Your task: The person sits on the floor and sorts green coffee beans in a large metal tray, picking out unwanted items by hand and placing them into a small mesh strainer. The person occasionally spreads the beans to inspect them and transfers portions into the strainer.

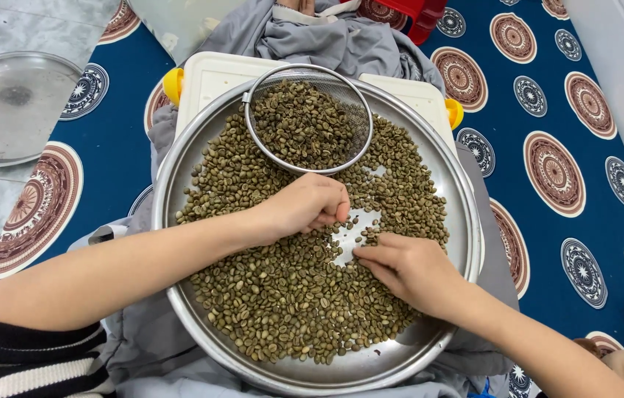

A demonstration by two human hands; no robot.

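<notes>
We've got both hands down in a big round metal tray [179, 169] full of greenish raw coffee beans [282, 295]. Our left hand [305, 206] is curled into a loose fist with the fingertips pinched together right at the edge of a small bare patch in the middle of the tray; we can't tell if there's a bean in the pinch. Our right hand [408, 269] lies flat-ish on the beans just beside it, fingers together and pointing left at that same patch. A round wire sieve [308, 121] sits at the far side of the tray, also full of beans. The tray rests on grey cloth [327, 37] over a white box [212, 77]. 1 more metal tray [10, 107] sits off to the left on the floor, next to a blue patterned mat [548, 96].
</notes>
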